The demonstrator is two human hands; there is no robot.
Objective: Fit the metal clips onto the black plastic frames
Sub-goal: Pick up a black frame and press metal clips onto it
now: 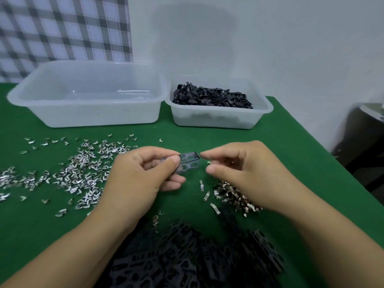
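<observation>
My left hand (143, 173) sits just left of the middle of the picture and pinches a black frame (189, 162): my thumb lies across its near face and my curled fingers are behind it, so the frame is held up off the green table (280, 146) with its right half sticking out free. My right hand (239, 169) is just right of centre, fingers curled, with the forefinger tip at the frame's upper right corner and the thumb tip a little below it and apart from it. Whether I have a clip between those two fingertips I cannot tell; the gap is too small and blurred.

The loose clips (83, 169) lie scattered over the left middle of the picture, on the table, with the nearest ones just beside my left hand. A smaller heap of clips (230, 196) lies under my right hand and wrist. A pile of black frames (187, 256) fills the bottom centre, between my forearms.

Toward the upper left stands a big clear tub (93, 117). Just beside it, to the right, a smaller tub (216, 121) holds a heap of dark pieces (212, 97). A checked cloth (62, 28) hangs in the upper left corner.
</observation>
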